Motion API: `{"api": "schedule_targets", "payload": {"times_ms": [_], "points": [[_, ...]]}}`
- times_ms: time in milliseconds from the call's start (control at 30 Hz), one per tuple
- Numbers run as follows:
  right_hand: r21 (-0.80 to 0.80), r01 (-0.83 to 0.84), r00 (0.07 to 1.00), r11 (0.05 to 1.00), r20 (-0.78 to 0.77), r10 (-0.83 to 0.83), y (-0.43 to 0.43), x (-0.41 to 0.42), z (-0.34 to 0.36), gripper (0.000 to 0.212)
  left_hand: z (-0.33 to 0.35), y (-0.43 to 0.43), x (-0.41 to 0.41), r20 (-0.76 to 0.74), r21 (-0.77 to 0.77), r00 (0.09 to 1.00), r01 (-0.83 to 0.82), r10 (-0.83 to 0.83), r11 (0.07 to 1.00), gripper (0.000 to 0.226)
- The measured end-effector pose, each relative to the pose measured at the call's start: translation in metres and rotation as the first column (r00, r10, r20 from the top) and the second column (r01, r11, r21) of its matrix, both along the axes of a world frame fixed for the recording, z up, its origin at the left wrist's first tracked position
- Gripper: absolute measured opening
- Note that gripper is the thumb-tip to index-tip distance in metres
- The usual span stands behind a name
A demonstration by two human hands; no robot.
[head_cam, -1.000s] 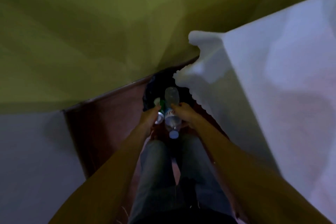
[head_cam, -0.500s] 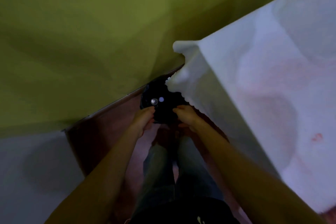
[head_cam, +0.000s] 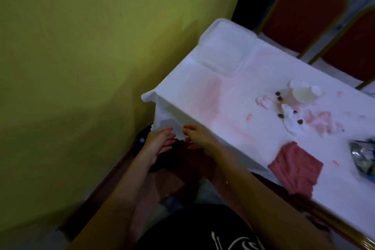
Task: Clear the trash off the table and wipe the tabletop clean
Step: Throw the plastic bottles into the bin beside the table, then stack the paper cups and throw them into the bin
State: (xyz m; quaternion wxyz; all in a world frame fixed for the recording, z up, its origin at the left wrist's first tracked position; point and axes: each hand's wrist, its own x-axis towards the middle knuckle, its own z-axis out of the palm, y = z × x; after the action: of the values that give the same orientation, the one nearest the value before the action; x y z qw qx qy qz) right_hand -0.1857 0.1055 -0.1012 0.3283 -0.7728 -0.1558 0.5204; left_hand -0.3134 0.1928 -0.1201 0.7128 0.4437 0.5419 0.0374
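Head view: nearest, the left hand (head_cam: 160, 140) and right hand (head_cam: 199, 138) hover side by side, each grip wide and empty, fingers loose, at the hanging tablecloth (head_cam: 168, 122). A dark bin (head_cam: 140, 142) sits at the left hand's nine o'clock. On the worktop (head_cam: 203, 91), a pink cloth (head_cam: 296, 166) lies at three o'clock, with crumpled tissues (head_cam: 294, 122), a tipped cup (head_cam: 304, 94) and a foil wrapper (head_cam: 363, 154) beyond it, and a clear lid (head_cam: 223, 50) at twelve. Fingers catching the tablecloth could drag the cup off the edge, and wiping before clearing would likely smear the red stains.
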Motion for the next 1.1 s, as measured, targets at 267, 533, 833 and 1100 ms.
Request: {"api": "schedule_targets", "payload": {"times_ms": [267,533,833,1100], "points": [[0.107,0.246,0.962,0.963,0.092,-0.256,-0.078,0.081,0.032,0.033,0.026,-0.045,0.097,0.064,0.127,0.984,0.155,-0.164,0.98,0.026],[0.187,0.358,0.908,0.915,0.16,-0.388,-0.155,0.18,0.049,0.027,0.043,-0.104,0.204,0.104,0.181,0.939,0.306,-0.328,0.935,0.027],[0.315,0.504,0.76,0.804,0.281,-0.586,-0.236,0.312,0.06,0.019,0.063,-0.163,0.342,-0.11,0.507,0.841,0.506,-0.53,0.698,0.052],[0.065,0.218,0.791,0.974,0.572,-0.215,-0.242,0.399,0.046,0.058,0.058,-0.197,0.418,-0.273,0.562,0.767,0.617,-0.581,0.551,0.096]]}}
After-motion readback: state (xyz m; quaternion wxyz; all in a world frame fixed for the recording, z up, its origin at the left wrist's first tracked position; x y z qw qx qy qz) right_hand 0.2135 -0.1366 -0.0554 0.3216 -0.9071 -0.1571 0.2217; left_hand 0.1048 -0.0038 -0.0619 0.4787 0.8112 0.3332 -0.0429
